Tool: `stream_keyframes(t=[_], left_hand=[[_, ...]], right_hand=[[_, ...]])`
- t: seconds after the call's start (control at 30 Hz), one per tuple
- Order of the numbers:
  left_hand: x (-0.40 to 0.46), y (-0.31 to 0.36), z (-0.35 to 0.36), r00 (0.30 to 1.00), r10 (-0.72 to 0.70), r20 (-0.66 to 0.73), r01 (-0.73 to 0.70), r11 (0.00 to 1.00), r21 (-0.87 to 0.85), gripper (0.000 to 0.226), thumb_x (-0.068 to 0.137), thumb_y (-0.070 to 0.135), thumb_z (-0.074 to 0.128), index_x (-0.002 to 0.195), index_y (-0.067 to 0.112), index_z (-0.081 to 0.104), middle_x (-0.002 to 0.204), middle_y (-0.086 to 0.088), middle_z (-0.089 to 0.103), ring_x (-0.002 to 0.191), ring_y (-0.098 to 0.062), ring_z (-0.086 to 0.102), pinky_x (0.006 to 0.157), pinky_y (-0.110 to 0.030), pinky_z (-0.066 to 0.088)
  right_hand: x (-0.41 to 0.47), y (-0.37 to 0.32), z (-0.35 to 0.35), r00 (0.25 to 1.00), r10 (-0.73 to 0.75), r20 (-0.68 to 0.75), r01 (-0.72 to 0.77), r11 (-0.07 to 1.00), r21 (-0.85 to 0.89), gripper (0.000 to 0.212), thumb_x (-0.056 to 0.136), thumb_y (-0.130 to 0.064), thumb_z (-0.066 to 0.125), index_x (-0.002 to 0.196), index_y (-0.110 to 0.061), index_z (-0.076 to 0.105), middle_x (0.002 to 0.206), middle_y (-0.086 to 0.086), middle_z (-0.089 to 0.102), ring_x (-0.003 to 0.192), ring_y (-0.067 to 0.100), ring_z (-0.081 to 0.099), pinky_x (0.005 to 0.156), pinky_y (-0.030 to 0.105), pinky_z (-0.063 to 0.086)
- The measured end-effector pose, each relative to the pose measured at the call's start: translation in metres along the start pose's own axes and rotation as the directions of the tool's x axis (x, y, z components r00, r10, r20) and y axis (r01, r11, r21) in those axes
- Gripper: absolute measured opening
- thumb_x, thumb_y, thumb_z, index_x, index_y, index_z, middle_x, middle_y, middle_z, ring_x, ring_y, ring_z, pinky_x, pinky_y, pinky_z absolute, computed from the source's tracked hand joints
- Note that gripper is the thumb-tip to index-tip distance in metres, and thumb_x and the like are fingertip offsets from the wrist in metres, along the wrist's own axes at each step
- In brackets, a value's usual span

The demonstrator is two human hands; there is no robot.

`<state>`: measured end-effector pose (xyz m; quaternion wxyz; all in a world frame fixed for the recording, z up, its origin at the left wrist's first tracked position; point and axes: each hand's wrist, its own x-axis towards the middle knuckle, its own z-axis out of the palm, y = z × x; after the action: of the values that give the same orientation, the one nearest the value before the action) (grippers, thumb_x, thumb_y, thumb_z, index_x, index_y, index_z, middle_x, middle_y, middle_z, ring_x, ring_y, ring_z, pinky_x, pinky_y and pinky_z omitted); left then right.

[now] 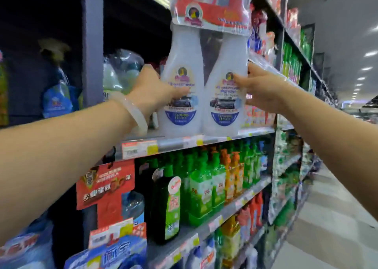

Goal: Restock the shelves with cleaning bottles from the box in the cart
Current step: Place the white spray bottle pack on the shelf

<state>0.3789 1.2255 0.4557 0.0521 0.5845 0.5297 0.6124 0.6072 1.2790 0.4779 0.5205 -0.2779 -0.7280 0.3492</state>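
Left hand: the left hand point(152, 90) wraps the outer flank of the left bottle, fingers curled round behind its waist, thumb at the front beside the label; a pale, smooth bangle point(133, 113) sits on that wrist.
Right hand: the right hand point(263, 90) presses the right bottle's outer side, thumb lying across the label, fingers curled behind; the two hands squeeze the pack between them.
Task's thing: a twin pack of spray bottles point(201, 88), standing upright at the front edge of the upper shelf point(204, 140), base just behind the price rail, near the shelf's left end by the grey upright.
Handling: two full bottles probably make it fairly heavy; the film around it looks slick, so a one-handed pinch could slip. The narrow waists give the surest hold, one hand each side. The bodies look like stiff plastic, not fragile.
Shapes and materials: translucent whitish bodies, broad bases tapering to slim necks, blue-and-white labels; a glossy red-and-white printed wrap point(212, 8) binds the trigger heads together.
Neighbours: behind and to the left stand wrapped bluish bottles, blurred. On the shelf below, green and orange pump bottles point(206, 184) crowd in rows, and a dark bottle with a green label stands at their left.
Judgement: the pack seems nearly placed; sliding it back and squaring it remains.
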Motion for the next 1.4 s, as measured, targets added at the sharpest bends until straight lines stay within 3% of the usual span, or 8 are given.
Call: stream_keyframes(t=[0.13, 0.23, 0.43, 0.7, 0.87, 0.97, 1.07, 1.4], left_hand=[[0.037, -0.012, 0.042, 0.98, 0.0, -0.197, 0.01, 0.999, 0.049, 0.057, 0.064, 0.03, 0.086, 0.098, 0.011, 0.045, 0.084, 0.002, 0.055, 0.09, -0.017, 0.058, 0.075, -0.033, 0.048], [0.058, -0.025, 0.064, 0.958, -0.028, -0.286, 0.063, 0.992, 0.111, 0.069, 0.049, 0.042, 0.089, 0.096, 0.01, 0.051, 0.09, -0.003, 0.062, 0.092, -0.02, 0.062, 0.084, -0.042, 0.053], [0.082, -0.05, 0.097, 0.907, -0.105, -0.409, 0.218, 0.946, 0.24, 0.06, 0.062, 0.03, 0.087, 0.097, 0.012, 0.042, 0.103, -0.008, 0.06, 0.096, -0.026, 0.06, 0.084, -0.044, 0.052], [0.09, -0.059, 0.117, 0.911, -0.159, -0.379, 0.298, 0.891, 0.343, 0.055, 0.068, 0.032, 0.083, 0.099, 0.012, 0.042, 0.081, 0.005, 0.051, 0.081, -0.018, 0.056, 0.073, -0.036, 0.05], [0.087, -0.062, 0.109, 0.916, -0.27, -0.297, 0.368, 0.861, 0.351, 0.059, 0.065, 0.019, 0.085, 0.107, 0.017, 0.043, 0.103, -0.007, 0.064, 0.093, -0.024, 0.065, 0.084, -0.045, 0.055], [0.085, -0.067, 0.112, 0.92, -0.279, -0.275, 0.358, 0.883, 0.304, 0.055, 0.07, 0.005, 0.08, 0.106, 0.018, 0.04, 0.106, -0.011, 0.065, 0.095, -0.026, 0.065, 0.085, -0.045, 0.055], [0.085, -0.069, 0.116, 0.924, -0.253, -0.286, 0.337, 0.893, 0.297, 0.053, 0.073, 0.002, 0.077, 0.107, 0.016, 0.039, 0.108, -0.011, 0.064, 0.097, -0.027, 0.064, 0.088, -0.046, 0.054], [0.087, -0.074, 0.13, 0.932, -0.22, -0.289, 0.294, 0.924, 0.243, 0.05, 0.076, 0.004, 0.075, 0.105, 0.019, 0.038, 0.106, -0.008, 0.063, 0.098, -0.025, 0.063, 0.086, -0.041, 0.054]], right_hand=[[0.08, 0.044, -0.019, 0.991, -0.096, 0.095, 0.09, 0.993, 0.074, 0.047, 0.093, -0.011, 0.055, 0.137, -0.022, 0.043, 0.119, 0.002, 0.063, 0.102, 0.018, 0.063, 0.082, 0.04, 0.051], [0.128, 0.073, -0.022, 0.979, -0.114, 0.169, 0.094, 0.988, 0.125, 0.046, 0.093, -0.01, 0.055, 0.136, -0.023, 0.042, 0.118, -0.001, 0.061, 0.1, 0.016, 0.061, 0.081, 0.038, 0.05], [0.185, 0.125, -0.017, 0.939, -0.103, 0.328, 0.016, 0.966, 0.258, 0.031, 0.092, -0.012, 0.057, 0.118, -0.026, 0.048, 0.093, -0.012, 0.065, 0.08, 0.004, 0.064, 0.066, 0.027, 0.051], [0.21, 0.169, -0.016, 0.904, -0.076, 0.422, -0.054, 0.956, 0.289, 0.027, 0.092, -0.013, 0.058, 0.114, -0.027, 0.055, 0.094, -0.006, 0.068, 0.087, 0.012, 0.065, 0.082, 0.037, 0.053], [0.208, 0.155, -0.016, 0.947, -0.062, 0.316, 0.084, 0.995, -0.056, 0.021, 0.091, -0.022, 0.06, 0.111, -0.02, 0.054, 0.106, 0.002, 0.065, 0.103, 0.024, 0.062, 0.088, 0.044, 0.052], [0.204, 0.151, -0.01, 0.936, -0.012, 0.351, 0.093, 0.972, -0.216, 0.064, 0.075, -0.028, 0.077, 0.127, -0.014, 0.042, 0.119, 0.004, 0.058, 0.106, 0.024, 0.057, 0.082, 0.042, 0.05], [0.201, 0.156, -0.002, 0.945, -0.021, 0.327, 0.105, 0.964, -0.243, 0.092, 0.065, -0.019, 0.085, 0.135, -0.011, 0.024, 0.12, 0.005, 0.053, 0.109, 0.024, 0.056, 0.094, 0.041, 0.049], [0.209, 0.159, -0.006, 0.978, -0.009, 0.206, 0.095, 0.907, -0.41, 0.093, 0.057, -0.025, 0.09, 0.128, -0.006, 0.033, 0.125, 0.015, 0.052, 0.111, 0.032, 0.054, 0.096, 0.045, 0.046]])
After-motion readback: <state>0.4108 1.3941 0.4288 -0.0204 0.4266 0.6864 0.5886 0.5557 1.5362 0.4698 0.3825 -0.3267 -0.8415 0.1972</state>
